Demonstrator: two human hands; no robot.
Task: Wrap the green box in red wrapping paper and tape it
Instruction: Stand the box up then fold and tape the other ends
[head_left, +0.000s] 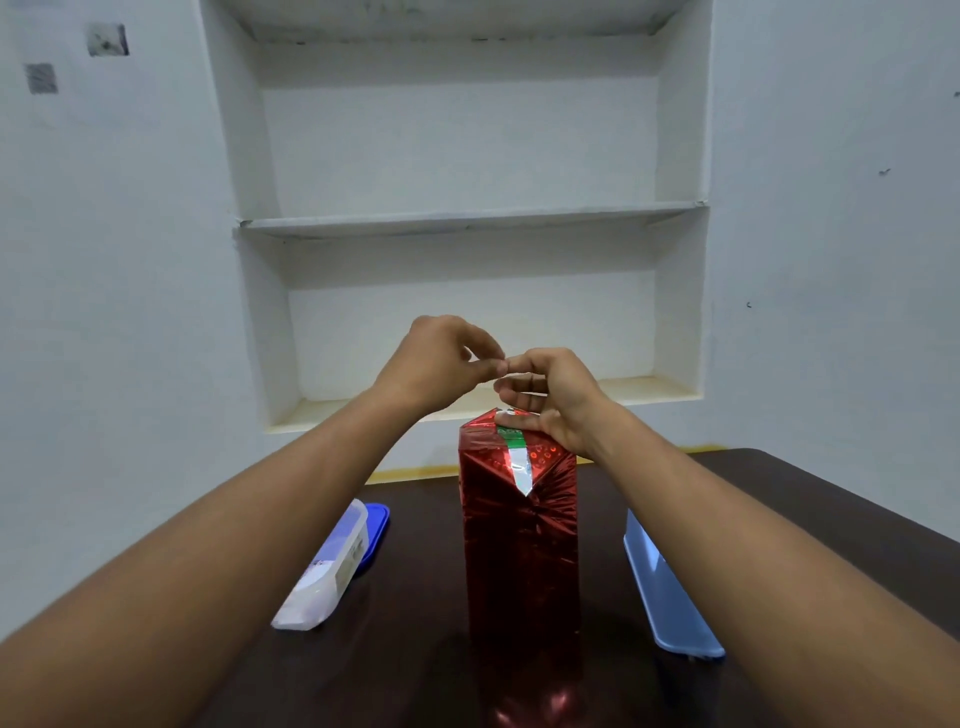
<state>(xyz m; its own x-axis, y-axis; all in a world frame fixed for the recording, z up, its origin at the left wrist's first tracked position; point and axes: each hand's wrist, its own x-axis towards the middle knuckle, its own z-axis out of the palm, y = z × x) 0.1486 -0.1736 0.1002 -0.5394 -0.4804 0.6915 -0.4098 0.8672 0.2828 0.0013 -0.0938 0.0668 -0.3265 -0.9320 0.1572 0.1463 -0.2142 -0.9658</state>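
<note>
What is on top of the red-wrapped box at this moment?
The right hand rests its thumb on the top fold of the red-wrapped box, beside a green strip left uncovered. The left hand pinches above it. The rest of the top is hidden.

A dark brown table (810, 499) fills the bottom of the frame. A tall box in shiny red paper (522, 561) stands upright in the middle. A clear tub with a blue lid (332, 566) lies at lower left. A light blue lid (667, 597) lies at lower right.
</note>
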